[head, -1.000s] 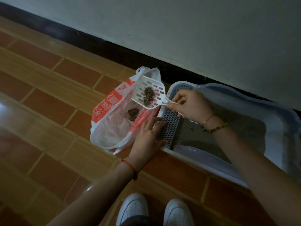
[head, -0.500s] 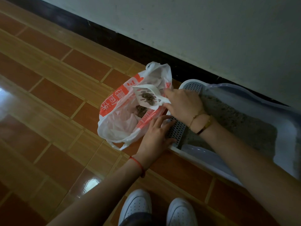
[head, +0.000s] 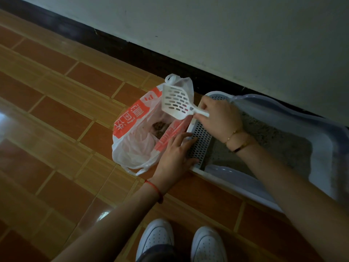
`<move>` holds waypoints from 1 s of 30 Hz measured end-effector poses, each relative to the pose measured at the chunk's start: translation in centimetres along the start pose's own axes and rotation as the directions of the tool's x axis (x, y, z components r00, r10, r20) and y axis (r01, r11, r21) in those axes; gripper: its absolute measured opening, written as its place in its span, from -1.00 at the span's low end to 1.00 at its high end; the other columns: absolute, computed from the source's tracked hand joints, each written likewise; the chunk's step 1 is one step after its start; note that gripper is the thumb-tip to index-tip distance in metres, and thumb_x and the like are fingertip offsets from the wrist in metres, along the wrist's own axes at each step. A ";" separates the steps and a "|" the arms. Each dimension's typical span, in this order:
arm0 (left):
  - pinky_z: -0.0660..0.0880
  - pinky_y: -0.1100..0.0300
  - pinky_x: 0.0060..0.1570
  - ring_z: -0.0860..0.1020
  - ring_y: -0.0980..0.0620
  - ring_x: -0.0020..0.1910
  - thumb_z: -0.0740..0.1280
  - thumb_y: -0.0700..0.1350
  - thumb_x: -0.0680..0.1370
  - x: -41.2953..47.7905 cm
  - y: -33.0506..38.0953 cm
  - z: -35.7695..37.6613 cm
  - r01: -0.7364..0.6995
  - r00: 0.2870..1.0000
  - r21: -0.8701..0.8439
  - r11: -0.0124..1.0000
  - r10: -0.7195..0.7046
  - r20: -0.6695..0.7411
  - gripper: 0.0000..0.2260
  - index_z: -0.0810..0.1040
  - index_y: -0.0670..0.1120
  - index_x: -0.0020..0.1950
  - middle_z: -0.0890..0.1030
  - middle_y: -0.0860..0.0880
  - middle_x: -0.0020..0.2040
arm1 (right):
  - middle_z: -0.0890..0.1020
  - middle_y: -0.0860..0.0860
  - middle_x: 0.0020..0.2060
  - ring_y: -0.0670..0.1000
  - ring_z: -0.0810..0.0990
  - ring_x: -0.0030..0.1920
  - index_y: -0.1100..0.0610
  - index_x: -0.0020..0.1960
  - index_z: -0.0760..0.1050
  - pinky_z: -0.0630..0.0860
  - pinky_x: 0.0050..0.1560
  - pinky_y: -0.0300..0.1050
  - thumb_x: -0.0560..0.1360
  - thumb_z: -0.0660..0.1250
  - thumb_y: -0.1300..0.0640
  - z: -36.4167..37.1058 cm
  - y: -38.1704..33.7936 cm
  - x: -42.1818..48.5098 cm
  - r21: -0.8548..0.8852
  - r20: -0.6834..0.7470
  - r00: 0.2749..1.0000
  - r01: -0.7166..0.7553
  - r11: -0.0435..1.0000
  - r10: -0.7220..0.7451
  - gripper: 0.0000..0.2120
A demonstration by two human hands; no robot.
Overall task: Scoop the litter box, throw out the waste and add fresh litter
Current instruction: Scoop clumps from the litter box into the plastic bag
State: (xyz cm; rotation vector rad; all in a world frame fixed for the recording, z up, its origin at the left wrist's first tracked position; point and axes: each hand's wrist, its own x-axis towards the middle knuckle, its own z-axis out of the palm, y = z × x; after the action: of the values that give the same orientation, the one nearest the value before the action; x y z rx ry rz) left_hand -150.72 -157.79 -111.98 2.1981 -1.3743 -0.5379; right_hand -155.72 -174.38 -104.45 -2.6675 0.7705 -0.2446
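My right hand (head: 220, 118) grips the handle of a white slotted scoop (head: 176, 102) and holds it over the open mouth of a white and red plastic bag (head: 132, 127). The scoop is empty. Dark waste clumps (head: 160, 128) lie inside the bag. My left hand (head: 174, 155) rests with fingers spread on the bag's near edge and the perforated grid step (head: 200, 142) of the litter box (head: 321, 148). Grey litter (head: 268, 137) covers the box floor.
The box stands on the tiled floor against a white wall (head: 245, 35) with a dark skirting board (head: 132, 52). My two white shoes (head: 181, 241) are at the bottom of the view. Brown floor tiles (head: 56, 120) stretch to the left of the bag.
The scoop tipped over the bag and its clumps dropped in; it is back level and empty. My left hand stayed on the bag edge and grid.
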 end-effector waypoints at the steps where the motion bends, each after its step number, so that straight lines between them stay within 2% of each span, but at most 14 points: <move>1: 0.36 0.02 0.39 0.21 -0.01 0.46 0.36 0.03 0.51 0.0 -0.1 -0.1 0.001 1.000 -0.022 1.000 0.000 0.005 -0.44 0.31 0.05 0.49 0.25 0.02 0.49 | 0.59 -0.09 -0.23 -0.11 0.57 -0.26 0.05 -0.03 0.49 0.44 -0.34 -0.28 0.50 0.35 -0.05 -0.3 0.6 -0.1 0.091 0.033 0.996 -0.086 0.992 0.083 -0.82; 3: 0.41 0.01 0.36 0.24 0.01 0.44 0.36 0.03 0.50 -0.2 -0.2 -0.2 0.005 1.000 -0.064 0.998 -0.005 0.000 -0.44 0.31 0.03 0.48 0.26 0.01 0.48 | 0.60 -0.09 -0.31 -0.15 0.58 -0.35 0.11 -0.10 0.52 0.48 -0.40 -0.28 0.46 0.40 -0.03 -0.9 1.8 -0.5 0.298 0.118 0.969 -0.243 0.923 0.216 -0.79; 5: 0.44 0.03 0.33 0.27 0.03 0.42 0.37 0.01 0.50 -0.3 -0.2 -0.1 0.016 0.999 -0.100 0.995 -0.019 -0.029 -0.43 0.31 0.01 0.48 0.26 -0.01 0.48 | 0.66 0.02 -0.29 -0.11 0.62 -0.42 0.20 -0.10 0.55 0.57 -0.42 -0.21 0.43 0.45 0.02 -1.6 3.1 -1.1 0.476 0.182 0.937 -0.349 0.807 0.298 -0.77; 8: 0.45 0.02 0.32 0.29 0.02 0.42 0.36 0.01 0.53 -0.1 0.0 0.0 0.080 0.994 -0.162 0.984 -0.090 -0.054 -0.41 0.25 0.00 0.51 0.23 -0.02 0.50 | 0.68 0.07 -0.29 -0.09 0.61 -0.46 0.22 -0.09 0.58 0.58 -0.44 -0.21 0.44 0.45 0.04 -2.7 5.1 -2.6 0.527 0.190 0.915 -0.401 0.749 0.356 -0.76; 11: 0.44 -0.09 0.32 0.32 -0.01 0.45 0.29 0.15 0.51 0.2 0.3 0.0 0.143 0.987 -0.239 0.960 -0.156 -0.033 -0.36 0.19 0.02 0.54 0.28 -0.03 0.52 | 0.68 0.08 -0.30 0.00 0.63 -0.42 0.23 -0.11 0.59 0.58 -0.43 -0.17 0.43 0.46 0.02 -4.0 7.5 -4.6 0.521 0.184 0.887 -0.453 0.723 0.424 -0.74; 13: 0.49 -0.10 0.26 0.40 0.00 0.39 0.29 0.13 0.51 0.5 0.6 0.0 0.176 0.982 -0.314 0.933 -0.190 -0.015 -0.37 0.21 0.02 0.53 0.35 -0.03 0.48 | 0.69 0.07 -0.30 0.00 0.65 -0.40 0.19 -0.13 0.59 0.58 -0.41 -0.14 0.42 0.46 0.00 -5.0 9.2 -6.0 0.496 0.219 0.869 -0.491 0.716 0.444 -0.76; 15: 0.52 -0.05 0.22 0.45 0.02 0.32 0.34 0.00 0.53 0.9 0.8 0.0 0.214 0.974 -0.359 0.908 -0.224 0.014 -0.44 0.28 -0.03 0.50 0.41 -0.05 0.43 | 0.69 0.04 -0.30 -0.03 0.64 -0.40 0.17 -0.14 0.59 0.54 -0.43 -0.18 0.42 0.46 0.00 -6.1 10.7 -7.4 0.458 0.275 0.849 -0.528 0.715 0.450 -0.78; 19: 0.51 0.20 0.08 0.50 0.11 0.16 0.36 -0.08 0.54 1.7 1.1 -0.2 0.251 0.967 -0.395 0.884 -0.250 0.054 -0.52 0.37 -0.08 0.44 0.50 -0.03 0.32 | 0.69 0.07 -0.31 0.02 0.64 -0.39 0.21 -0.15 0.59 0.61 -0.33 -0.08 0.41 0.47 0.03 -7.5 13.0 -10.0 0.369 0.331 0.827 -0.557 0.744 0.454 -0.77; 24: 0.57 -0.05 0.12 0.58 0.05 0.08 0.38 -0.10 0.53 1.9 1.4 0.0 0.311 0.942 -0.494 0.812 -0.332 0.048 -0.64 0.49 -0.08 0.32 0.58 0.04 0.12 | 0.68 0.09 -0.34 0.09 0.66 -0.37 0.24 -0.18 0.58 0.65 -0.29 0.00 0.41 0.48 0.10 -7.4 14.0 -12.0 0.208 0.406 0.812 -0.529 0.823 0.419 -0.80; 28: 0.59 -0.02 0.07 0.59 0.05 0.03 0.41 -0.10 0.52 2.0 1.4 0.3 0.335 0.929 -0.484 0.809 -0.368 0.028 -0.65 0.51 -0.09 0.29 0.59 0.03 0.09 | 0.68 0.05 -0.33 0.03 0.65 -0.38 0.16 -0.20 0.57 0.61 -0.27 -0.08 0.38 0.50 0.05 -7.4 14.4 -12.5 0.018 0.472 0.799 -0.432 0.902 0.373 -0.81; 30: 0.60 0.08 -0.02 0.58 0.14 -0.05 0.42 -0.10 0.51 2.0 1.5 0.3 0.335 0.927 -0.469 0.817 -0.374 0.012 -0.66 0.52 -0.09 0.28 0.59 0.05 0.06 | 0.66 0.02 -0.27 0.00 0.62 -0.30 0.11 -0.19 0.57 0.58 -0.19 -0.09 0.37 0.50 0.00 -7.6 14.4 -12.5 -0.112 0.484 0.802 -0.339 0.934 0.349 -0.80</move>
State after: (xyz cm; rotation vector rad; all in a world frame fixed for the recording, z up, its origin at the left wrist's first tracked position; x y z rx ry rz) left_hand -151.15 -160.27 -111.50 2.0409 -0.6870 -0.8080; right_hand -175.09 -181.14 -103.79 -2.3739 1.0505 0.5322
